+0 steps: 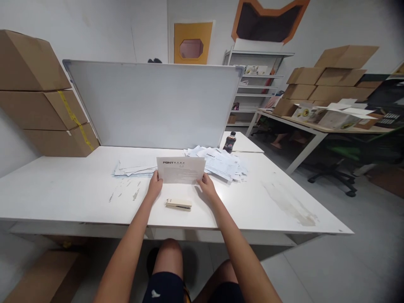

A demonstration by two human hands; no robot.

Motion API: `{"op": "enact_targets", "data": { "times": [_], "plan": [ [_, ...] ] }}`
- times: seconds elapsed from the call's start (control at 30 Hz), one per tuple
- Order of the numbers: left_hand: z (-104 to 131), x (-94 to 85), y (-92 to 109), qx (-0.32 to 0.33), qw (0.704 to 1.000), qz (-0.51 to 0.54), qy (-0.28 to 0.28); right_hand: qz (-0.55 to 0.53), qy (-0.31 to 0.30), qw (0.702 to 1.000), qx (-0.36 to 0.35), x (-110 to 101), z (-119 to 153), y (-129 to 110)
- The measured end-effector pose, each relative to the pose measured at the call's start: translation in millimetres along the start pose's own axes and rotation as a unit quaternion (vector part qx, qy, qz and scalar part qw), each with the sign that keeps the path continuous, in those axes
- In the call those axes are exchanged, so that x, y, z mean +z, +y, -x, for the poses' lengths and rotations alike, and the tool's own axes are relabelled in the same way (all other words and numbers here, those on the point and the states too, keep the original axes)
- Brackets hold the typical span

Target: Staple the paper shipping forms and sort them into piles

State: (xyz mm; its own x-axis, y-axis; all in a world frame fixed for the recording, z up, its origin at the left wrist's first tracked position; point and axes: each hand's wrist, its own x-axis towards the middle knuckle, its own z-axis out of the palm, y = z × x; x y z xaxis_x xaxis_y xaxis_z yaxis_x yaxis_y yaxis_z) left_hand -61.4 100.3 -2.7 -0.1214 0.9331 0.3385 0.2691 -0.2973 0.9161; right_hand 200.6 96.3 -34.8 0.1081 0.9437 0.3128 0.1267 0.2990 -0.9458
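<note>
A printed paper sheet headed "PONY" is held up above the table between both hands; whether it is one sheet or more I cannot tell. My left hand pinches its lower left edge, and my right hand grips the lower right corner. On the table below the paper lies a cream stapler, apart from both hands. Beyond the right hand spreads a messy heap of printed papers. A flatter stack of papers sits beyond the left hand, partly hidden by the held sheet.
A whiteboard stands along the back of the white table. Near the heap is a dark drink bottle. Cardboard boxes are stacked at the left. On the right, another table bears more boxes, with an office chair beside it.
</note>
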Motion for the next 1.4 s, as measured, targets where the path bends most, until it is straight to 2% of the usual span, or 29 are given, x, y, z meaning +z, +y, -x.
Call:
{"op": "enact_targets", "data": {
  "times": [0.13,0.23,0.37,0.5,0.6,0.7,0.8,0.87,0.97,1.07,1.13,1.23,1.3,1.4],
  "plan": [
    [1.6,1.6,0.8,0.018,0.999,-0.037,-0.006,-0.021,0.004,1.000,-0.005,-1.5,0.3,-5.6],
    [3.2,1.9,2.5,0.050,0.997,-0.061,0.004,-0.015,0.031,0.999,-0.024,-3.5,0.8,-9.9],
    [3.4,1.5,4.7,0.033,0.994,-0.098,-0.017,0.012,0.034,0.999,0.005,-4.8,0.9,-10.8],
    [2.3,0.4,1.3,0.063,0.988,-0.138,0.011,0.015,0.032,0.999,-0.004,-5.9,1.2,-9.5],
    [-2.1,0.8,-6.4,0.032,0.986,-0.162,-0.023,0.058,0.021,0.998,0.003,-7.3,0.3,-6.0],
    [-8.9,1.0,-13.9,0.025,0.979,-0.200,-0.008,0.088,0.013,0.996,0.026,-6.9,-3.2,-1.4],
    [-11.9,-0.4,-14.3,0.037,0.980,-0.194,0.009,0.051,0.028,0.998,0.019,-5.4,-6.2,-4.5],
    [-9.1,-2.0,-9.3,0.054,0.983,-0.174,0.026,-0.001,0.067,0.998,0.018,-6.8,-2.1,-14.2],
    [3.9,-4.2,2.8,0.059,0.986,-0.145,0.053,-0.088,0.154,0.984,0.035,-15.4,27.1,-34.8],
    [27.1,-6.3,16.4,0.078,0.989,-0.126,0.016,-0.145,0.206,0.966,0.064,-30.1,93.1,-49.3],
    [45.6,-6.9,24.9,0.131,0.981,-0.126,-0.061,-0.151,0.214,0.961,0.091,-41.5,149.2,-48.8],
    [68.1,-4.2,33.4,0.218,0.936,-0.173,-0.214,-0.105,0.266,0.945,0.162,-55.7,216.5,-34.1],
    [75.0,-0.6,35.0,0.242,0.909,-0.218,-0.258,-0.061,0.245,0.944,0.214,-60.6,235.4,-26.2],
    [74.6,4.4,32.8,0.239,0.903,-0.253,-0.253,0.050,0.214,0.952,0.213,-65.8,233.4,-31.9]
  ]
}}
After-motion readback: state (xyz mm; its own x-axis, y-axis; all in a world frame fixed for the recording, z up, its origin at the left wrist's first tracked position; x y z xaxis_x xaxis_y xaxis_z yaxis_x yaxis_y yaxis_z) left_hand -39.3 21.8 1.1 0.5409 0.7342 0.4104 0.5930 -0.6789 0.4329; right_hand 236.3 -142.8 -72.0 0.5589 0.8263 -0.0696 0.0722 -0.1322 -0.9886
